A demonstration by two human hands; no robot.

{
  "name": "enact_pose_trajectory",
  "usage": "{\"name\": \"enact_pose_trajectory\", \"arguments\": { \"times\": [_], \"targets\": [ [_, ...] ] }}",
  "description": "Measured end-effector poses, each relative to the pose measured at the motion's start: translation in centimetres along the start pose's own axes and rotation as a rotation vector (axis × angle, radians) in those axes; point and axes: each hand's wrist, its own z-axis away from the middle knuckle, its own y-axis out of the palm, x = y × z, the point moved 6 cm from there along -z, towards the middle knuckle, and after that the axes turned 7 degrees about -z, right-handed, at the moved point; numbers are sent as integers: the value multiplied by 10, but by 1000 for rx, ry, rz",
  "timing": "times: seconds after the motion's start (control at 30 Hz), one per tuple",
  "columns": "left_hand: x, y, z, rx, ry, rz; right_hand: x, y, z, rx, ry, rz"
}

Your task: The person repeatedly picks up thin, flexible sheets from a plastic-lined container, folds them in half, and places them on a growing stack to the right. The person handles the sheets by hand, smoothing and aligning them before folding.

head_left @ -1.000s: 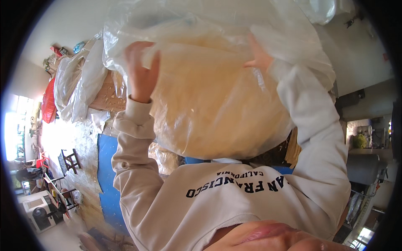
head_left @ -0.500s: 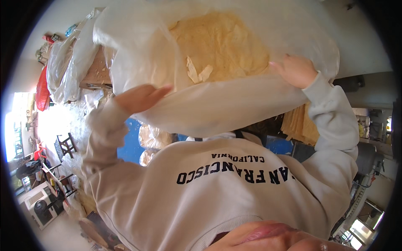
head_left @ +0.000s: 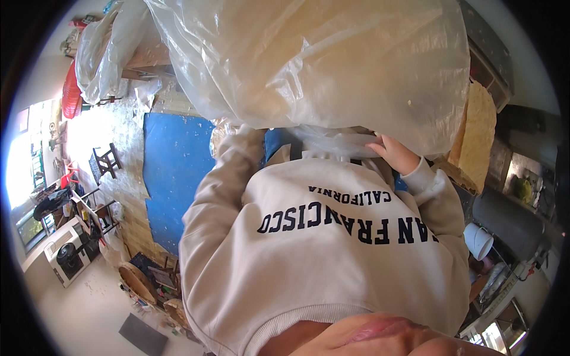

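Note:
A large translucent plastic bag (head_left: 320, 65) spreads in front of me and hangs down close to my waist. Pale yellow material shows dimly through it. At the bag's lower right edge, my right hand (head_left: 399, 155) is closed, thumb and fingers on a gathered fold of the plastic. My left sleeve (head_left: 240, 145) reaches to the lower left edge of the bag; the plastic and cuff hide my left hand, so its fingers do not show.
Yellowish sheets (head_left: 478, 133) stand at the right of the bag. A blue board (head_left: 178, 166) lies on the floor at left. Clear plastic (head_left: 98, 56) hangs at the far left near a red rounded object (head_left: 72, 92). A white bucket (head_left: 478, 240) sits at right beside a dark cylinder (head_left: 510, 219).
Both hands have come down and inward toward my waist. The plastic now covers the yellow sheet material that showed plainly before. My left hand has gone out of sight.

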Motion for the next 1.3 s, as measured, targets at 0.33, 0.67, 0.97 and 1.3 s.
{"name": "enact_pose_trajectory", "arguments": {
  "times": [0.33, 0.67, 0.97, 1.3],
  "targets": [
    [-51, -105, 45, 650, 228, 225, 184, 0, 4, -164, -748, 582],
    [-23, -245, -118, -801, 369, -376, 116, -231, -167, -991, 19, 1362],
    [227, -262, -109, -303, -350, -1101, -67, -305, -194, -723, 472, 1158],
    [30, -244, 0, 458, 356, 156, 78, -228, -126, -563, -527, 1077]
  ]
}}
